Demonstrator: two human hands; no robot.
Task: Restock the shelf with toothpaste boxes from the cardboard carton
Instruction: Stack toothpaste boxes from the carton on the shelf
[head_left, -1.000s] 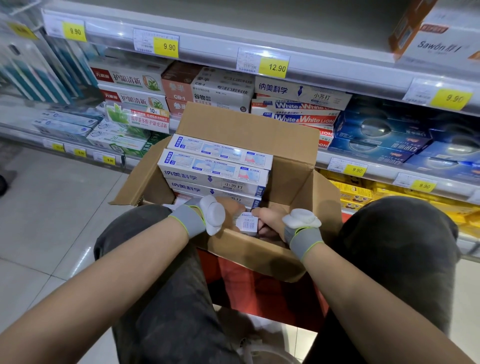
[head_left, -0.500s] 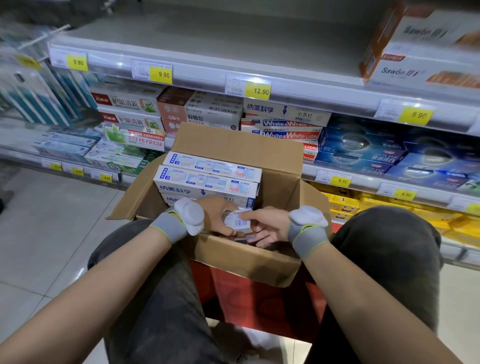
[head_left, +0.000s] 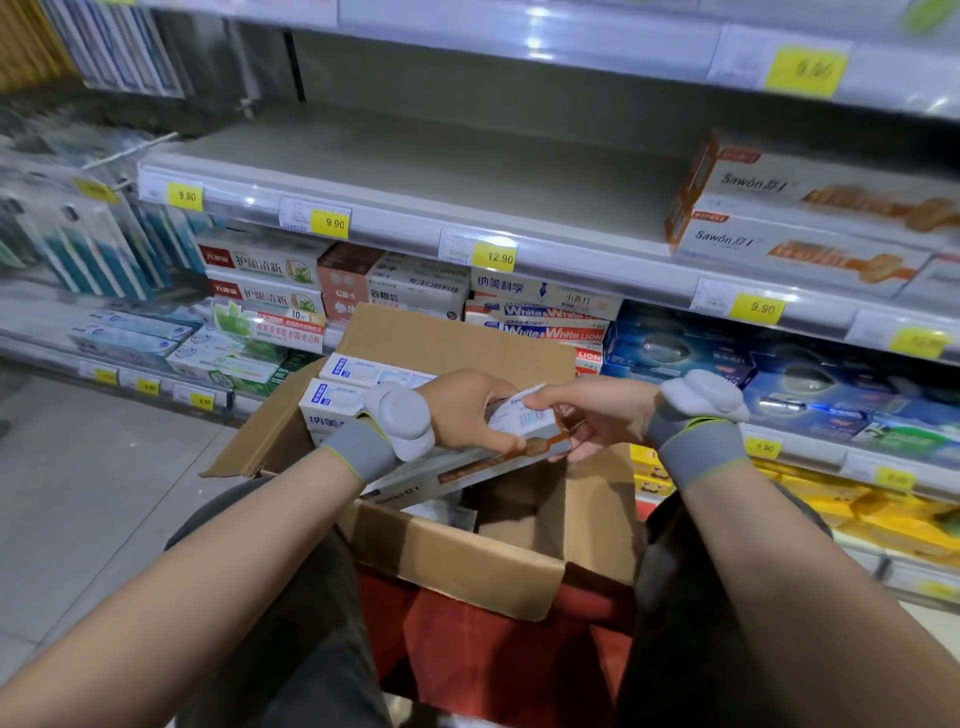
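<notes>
The left hand (head_left: 467, 410) is curled round the upper end of a long white and orange toothpaste box (head_left: 498, 447), thumb along its near edge and fingers wrapped over the far side. The right hand (head_left: 587, 415) meets it from the other side and pinches the same end of the box, forefinger on top by the barcode label and the other fingers tucked beneath. Both wrists wear grey bands with a white round device strapped on.

The box is tilted, its held end raised above the cardboard carton (head_left: 467, 561) and its lower end pointing down to the left, over the carton's near wall. The carton stands open between the person's knees, on something red (head_left: 467, 639). At its far left lie stacked blue and white toothpaste boxes (head_left: 343, 384), partly hidden behind the left wrist.

Beyond the carton runs the shelf (head_left: 467, 171), a grey board that is bare across most of its width. At its right end sit two stacked boxes (head_left: 810, 218) of the same white and orange kind, marked Sawon. Yellow price tags (head_left: 498, 257) line the shelf's front edge. The shelf below is packed with other toothpaste boxes (head_left: 415, 286), and toothbrush packs (head_left: 88, 244) hang to the left. A pale tiled floor (head_left: 93, 493) shows at lower left.
</notes>
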